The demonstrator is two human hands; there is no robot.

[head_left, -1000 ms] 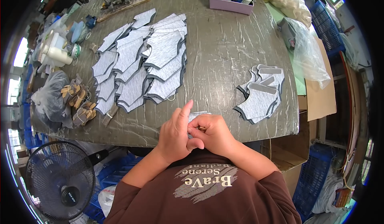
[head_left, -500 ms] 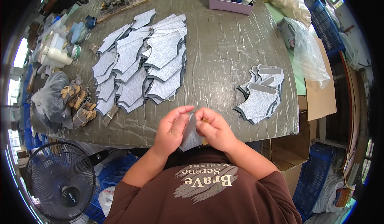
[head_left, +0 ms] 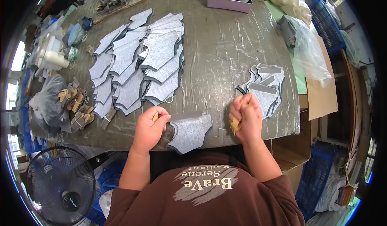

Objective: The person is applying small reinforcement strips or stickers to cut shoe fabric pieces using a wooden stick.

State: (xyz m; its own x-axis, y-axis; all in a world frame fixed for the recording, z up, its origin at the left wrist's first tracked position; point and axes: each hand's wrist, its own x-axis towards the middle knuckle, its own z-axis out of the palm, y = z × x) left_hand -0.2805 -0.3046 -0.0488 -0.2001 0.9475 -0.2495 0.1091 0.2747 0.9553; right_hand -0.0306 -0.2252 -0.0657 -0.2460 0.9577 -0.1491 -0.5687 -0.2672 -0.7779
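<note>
A grey fabric piece [head_left: 189, 134] with dark edging lies flat at the table's near edge, between my hands. A darker grey strip [head_left: 186, 116] runs along its far side. My left hand [head_left: 148, 128], just left of the piece, is closed with finger and thumb pinched; a small tan bit [head_left: 155, 117] shows between them. My right hand [head_left: 248, 119] is closed round a yellowish-tan object [head_left: 235, 124], mostly hidden by the fingers. It is just in front of a small stack of similar grey pieces [head_left: 264, 99], several with dark grey strips on top.
Overlapping rows of grey fabric pieces [head_left: 129, 88] cover the table's left-centre. Bundles of wooden sticks [head_left: 82, 117] and a clear plastic bag [head_left: 50, 101] sit at the left edge. A purple box [head_left: 229, 4] with jars stands at the back. A black fan [head_left: 60, 183] is at lower left.
My hands have moved apart, left and right. The grey fabric piece, held between them before, now lies on the table. The yellowish-tan object has moved right with my right hand.
</note>
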